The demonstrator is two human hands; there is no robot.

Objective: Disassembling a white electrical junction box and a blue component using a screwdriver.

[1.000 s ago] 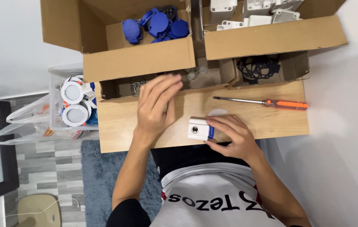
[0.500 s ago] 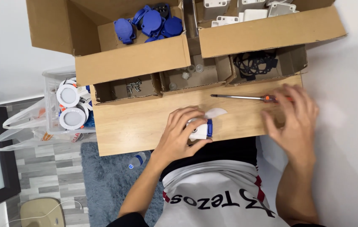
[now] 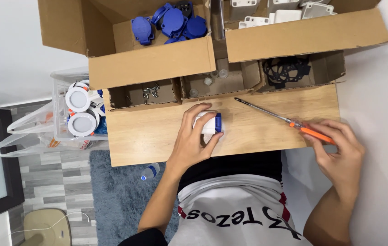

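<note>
Fingers of your left hand [image 3: 193,139] wrap the white socket [image 3: 208,124] against the board [image 3: 157,136]; your right hand [image 3: 337,152] pinches the screwdriver [image 3: 285,119] by its orange handle. Its long tip points toward your left fingers, so a slip could jab them.

At the far edge of the wooden desk [image 3: 157,136] stand open cardboard boxes. One large box [image 3: 153,64] holds blue round covers [image 3: 171,23]; the other large box [image 3: 303,36] holds white plastic housings [image 3: 257,20]. In front of them, three small compartments hold metal screws [image 3: 150,92], small clear pieces [image 3: 212,79] and black gaskets [image 3: 286,69]. Left of the desk, a clear plastic bin [image 3: 59,118] contains white round lamps [image 3: 79,111]. On the grey-blue rug [image 3: 112,196] lies a small bottle [image 3: 149,171].
</note>
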